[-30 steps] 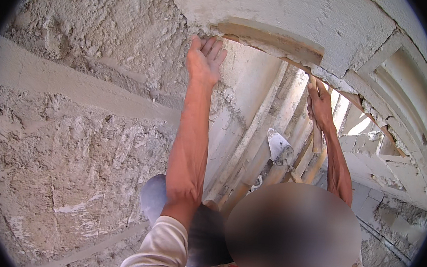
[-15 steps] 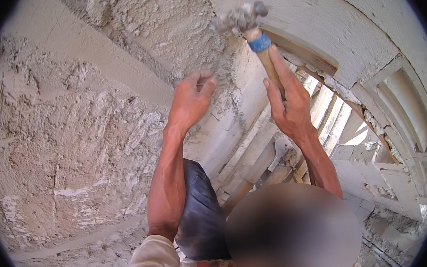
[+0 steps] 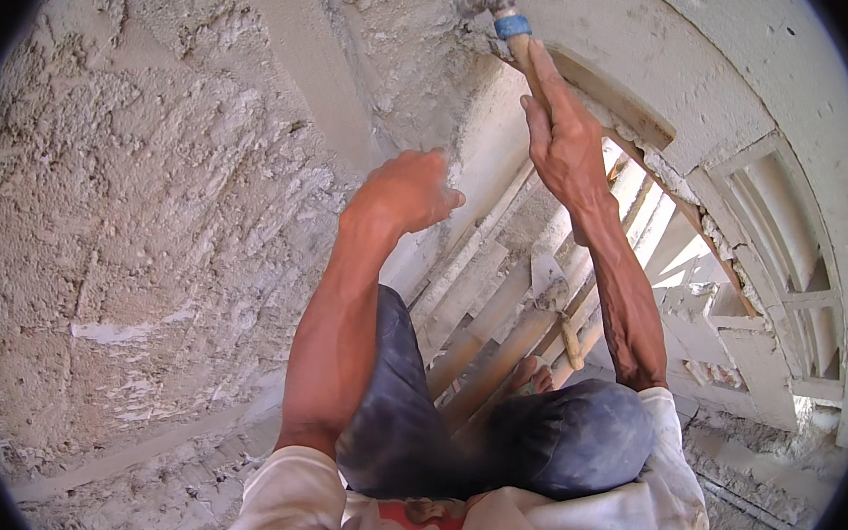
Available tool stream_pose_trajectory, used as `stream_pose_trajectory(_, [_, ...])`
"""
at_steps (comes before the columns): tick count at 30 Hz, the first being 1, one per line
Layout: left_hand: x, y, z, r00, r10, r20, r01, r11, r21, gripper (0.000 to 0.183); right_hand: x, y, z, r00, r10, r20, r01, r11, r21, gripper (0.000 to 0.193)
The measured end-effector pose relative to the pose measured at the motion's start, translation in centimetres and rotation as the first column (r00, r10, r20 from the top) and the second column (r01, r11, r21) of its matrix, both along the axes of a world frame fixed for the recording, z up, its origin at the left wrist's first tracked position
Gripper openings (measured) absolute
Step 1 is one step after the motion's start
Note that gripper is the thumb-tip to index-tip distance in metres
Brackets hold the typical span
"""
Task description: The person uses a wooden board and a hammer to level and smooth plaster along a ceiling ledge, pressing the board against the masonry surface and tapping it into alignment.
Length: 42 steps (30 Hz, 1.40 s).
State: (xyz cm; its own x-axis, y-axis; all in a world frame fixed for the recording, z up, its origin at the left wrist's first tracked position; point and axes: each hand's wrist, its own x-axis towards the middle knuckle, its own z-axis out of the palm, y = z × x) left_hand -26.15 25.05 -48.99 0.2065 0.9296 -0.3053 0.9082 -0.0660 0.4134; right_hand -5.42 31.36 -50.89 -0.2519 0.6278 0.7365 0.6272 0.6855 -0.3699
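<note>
A hammer (image 3: 526, 54) with a wooden handle, a blue band below the head and a head crusted with grey mortar is in my right hand (image 3: 566, 132). My fingers wrap the handle, with the hammer head up at the far edge of the view, near the corner of wall and pale frame. My left hand (image 3: 400, 191) is in front of the rough mortared wall, left of the hammer and nearer to me. Its fingers curl away, slightly blurred, and whatever they may hold is hidden.
Rough plastered wall (image 3: 148, 233) fills the left side. Bamboo poles and planks (image 3: 498, 341) lie below my hands, around my bent knees (image 3: 570, 436). At the right curves a pale frame with a louvred panel (image 3: 786, 224), beside a bright gap crossed by slats (image 3: 646, 223).
My right hand and the hammer have moved farther away, toward the top edge. My left hand has turned over and shifted slightly right and nearer. The view has shifted, showing both my knees.
</note>
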Motion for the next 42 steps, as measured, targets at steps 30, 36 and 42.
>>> stream_pose_trajectory(30, [0.9, -0.3, -0.2, 0.998, -0.058, -0.016, 0.058, 0.997, -0.043, 0.049, -0.9, 0.4, 0.2, 0.996, -0.085, -0.030, 0.089, 0.970, 0.227, 0.069])
stream_pose_trajectory(36, [1.6, -0.2, -0.7, 0.995, -0.101, -0.017, 0.100, 0.994, -0.052, 0.050, 1.0, 2.3, -4.9, 0.804, -0.161, 0.573, 0.391, 0.868, -0.305, 0.063])
stream_pose_trajectory(42, [1.8, -0.2, 0.0, 0.995, -0.093, -0.019, 0.092, 0.994, -0.057, 0.050, 2.5, -1.8, -7.2, 0.998, -0.044, 0.052, 0.063, 0.892, -0.448, 0.060])
